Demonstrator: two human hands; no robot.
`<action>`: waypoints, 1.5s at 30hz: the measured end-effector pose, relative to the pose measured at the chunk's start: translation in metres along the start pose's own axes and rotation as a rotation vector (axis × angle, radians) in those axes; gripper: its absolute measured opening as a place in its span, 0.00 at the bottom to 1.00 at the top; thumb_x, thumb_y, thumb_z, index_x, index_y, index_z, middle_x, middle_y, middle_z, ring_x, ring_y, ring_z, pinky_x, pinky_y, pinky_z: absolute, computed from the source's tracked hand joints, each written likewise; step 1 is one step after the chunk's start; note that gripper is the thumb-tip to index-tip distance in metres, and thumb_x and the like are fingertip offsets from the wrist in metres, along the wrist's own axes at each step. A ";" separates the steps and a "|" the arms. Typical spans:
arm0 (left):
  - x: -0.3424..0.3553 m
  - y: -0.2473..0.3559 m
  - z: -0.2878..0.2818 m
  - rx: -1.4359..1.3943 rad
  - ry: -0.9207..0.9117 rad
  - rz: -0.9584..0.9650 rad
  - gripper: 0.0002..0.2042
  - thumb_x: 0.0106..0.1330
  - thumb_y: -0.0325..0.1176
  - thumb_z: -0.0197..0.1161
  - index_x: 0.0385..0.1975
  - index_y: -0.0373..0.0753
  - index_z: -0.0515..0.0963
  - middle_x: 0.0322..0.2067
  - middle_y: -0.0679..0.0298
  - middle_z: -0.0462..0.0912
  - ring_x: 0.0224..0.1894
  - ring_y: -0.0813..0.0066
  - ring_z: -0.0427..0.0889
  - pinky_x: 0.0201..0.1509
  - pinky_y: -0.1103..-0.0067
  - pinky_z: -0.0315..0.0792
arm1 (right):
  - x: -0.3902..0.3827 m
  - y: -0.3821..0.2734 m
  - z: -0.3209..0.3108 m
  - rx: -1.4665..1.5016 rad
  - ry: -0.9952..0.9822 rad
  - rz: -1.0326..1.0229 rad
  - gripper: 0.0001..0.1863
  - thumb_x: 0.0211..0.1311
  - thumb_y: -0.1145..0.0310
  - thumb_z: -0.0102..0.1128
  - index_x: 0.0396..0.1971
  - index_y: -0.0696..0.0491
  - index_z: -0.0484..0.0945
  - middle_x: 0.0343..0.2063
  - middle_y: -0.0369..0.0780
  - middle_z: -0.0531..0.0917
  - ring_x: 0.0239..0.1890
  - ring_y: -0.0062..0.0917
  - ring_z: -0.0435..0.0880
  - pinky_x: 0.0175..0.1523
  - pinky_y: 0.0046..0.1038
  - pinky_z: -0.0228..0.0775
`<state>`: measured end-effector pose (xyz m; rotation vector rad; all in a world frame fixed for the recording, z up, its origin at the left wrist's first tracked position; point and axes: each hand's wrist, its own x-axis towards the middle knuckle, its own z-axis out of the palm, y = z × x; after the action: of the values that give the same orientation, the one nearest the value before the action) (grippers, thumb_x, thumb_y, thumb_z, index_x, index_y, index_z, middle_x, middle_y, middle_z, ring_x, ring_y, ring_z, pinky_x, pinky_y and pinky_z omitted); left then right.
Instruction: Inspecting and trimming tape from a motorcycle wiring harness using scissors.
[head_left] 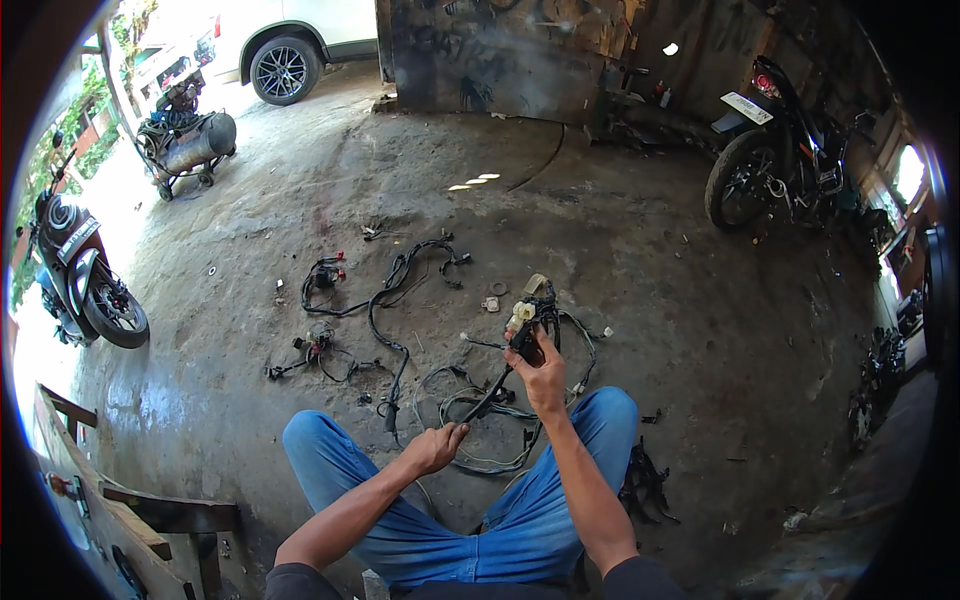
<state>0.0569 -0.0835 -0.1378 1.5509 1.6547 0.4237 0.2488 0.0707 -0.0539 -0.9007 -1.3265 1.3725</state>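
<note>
My left hand (436, 448) grips a black wire harness (491, 398) low between my knees. My right hand (540, 370) is closed around its upper end, at a bunch of cream and black connectors (523, 315). Loops of grey and black wire (485, 462) trail below my hands onto the concrete floor. Farther left lie another long black harness (377, 325) and smaller bundles with red and black connectors (322, 277). A small pale square part (490, 304) and a ring (498, 288) lie beside the connectors.
A scooter (85, 280) and an air compressor (195, 145) stand at left, a white car (300, 30) beyond. A motorbike (775, 160) stands back right before a dark metal wall (495, 55). A wooden bench (165, 508) is at lower left, black pieces (648, 480) by my right knee.
</note>
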 end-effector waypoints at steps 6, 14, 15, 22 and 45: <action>0.001 -0.001 0.000 0.011 0.001 0.002 0.28 0.79 0.56 0.37 0.45 0.35 0.74 0.25 0.35 0.80 0.34 0.28 0.79 0.39 0.46 0.71 | 0.000 0.000 0.000 0.018 0.004 -0.005 0.27 0.64 0.79 0.67 0.63 0.58 0.71 0.54 0.39 0.83 0.56 0.22 0.81 0.60 0.23 0.76; 0.003 0.028 -0.016 -0.426 0.011 0.130 0.19 0.80 0.47 0.48 0.47 0.34 0.71 0.25 0.62 0.71 0.26 0.71 0.69 0.32 0.73 0.66 | -0.016 0.003 0.023 0.048 -0.043 0.080 0.22 0.64 0.75 0.69 0.56 0.57 0.75 0.47 0.35 0.84 0.48 0.17 0.82 0.54 0.21 0.75; 0.005 0.030 -0.017 -0.428 0.010 0.131 0.19 0.80 0.47 0.48 0.47 0.34 0.71 0.25 0.62 0.71 0.26 0.71 0.69 0.32 0.73 0.66 | -0.021 0.012 0.027 0.045 -0.095 0.108 0.22 0.63 0.75 0.70 0.56 0.57 0.76 0.46 0.35 0.84 0.48 0.17 0.82 0.54 0.22 0.75; 0.011 0.030 -0.016 -0.816 0.153 0.100 0.20 0.79 0.48 0.50 0.50 0.34 0.72 0.27 0.69 0.72 0.27 0.82 0.67 0.30 0.79 0.64 | -0.045 0.034 0.052 -0.263 -0.167 0.024 0.30 0.70 0.62 0.64 0.66 0.60 0.68 0.51 0.42 0.82 0.49 0.23 0.84 0.52 0.25 0.76; 0.014 0.019 -0.041 -0.821 0.600 0.088 0.20 0.78 0.48 0.54 0.30 0.37 0.76 0.19 0.73 0.69 0.19 0.89 0.62 0.22 0.83 0.55 | -0.022 0.027 0.030 0.302 -0.169 0.221 0.18 0.75 0.65 0.58 0.59 0.56 0.77 0.28 0.29 0.78 0.30 0.10 0.72 0.35 0.17 0.65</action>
<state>0.0405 -0.0555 -0.1033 0.9014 1.5094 1.5126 0.2213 0.0447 -0.0791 -0.7537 -1.1258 1.7987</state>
